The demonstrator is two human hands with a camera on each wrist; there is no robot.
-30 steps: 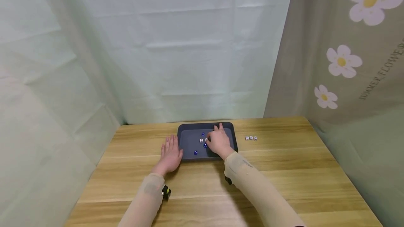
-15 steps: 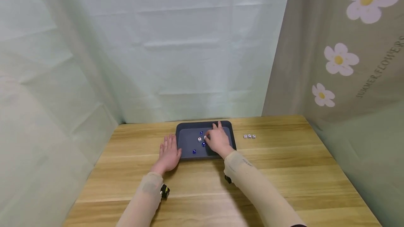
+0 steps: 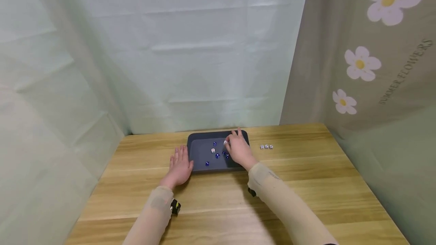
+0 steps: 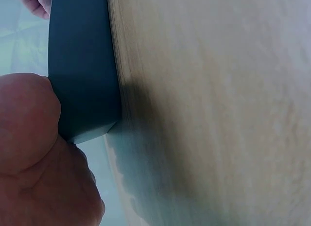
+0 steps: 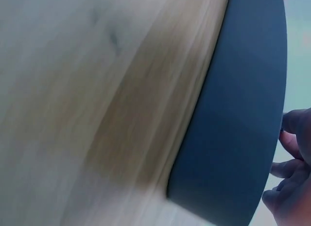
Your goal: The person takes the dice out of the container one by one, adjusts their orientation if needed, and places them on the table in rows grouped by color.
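Observation:
My right hand [image 3: 240, 150] reaches over the right part of a dark grey tray [image 3: 197, 167], pinching a white die [image 3: 225, 142] between thumb and index finger while its other fingers extend toward the far rim. Several blue dice [image 3: 207, 163] lie scattered on the tray floor, some right beside that hand. Among them sits another white die [image 3: 212, 150] with a red dot on top. Beside the tray's left edge my left hand [image 3: 180, 167] rests with straight fingers, its thumb side against the tray wall [image 4: 85, 65]. The right wrist view shows the curled fingers [image 5: 291, 172] only partly, past the tray wall.
Three white dice [image 3: 267, 147] stand in a short row on the wooden table [image 3: 218, 207], right of the tray. Pale cloth [image 3: 204, 67] hangs behind and to the left. On the right hangs a curtain [image 3: 313, 67] with printed flowers.
My right hand has shifted slightly right within the tray, carrying the pinched white die, and more blue dice show beside it. My left hand stays at the tray's left edge.

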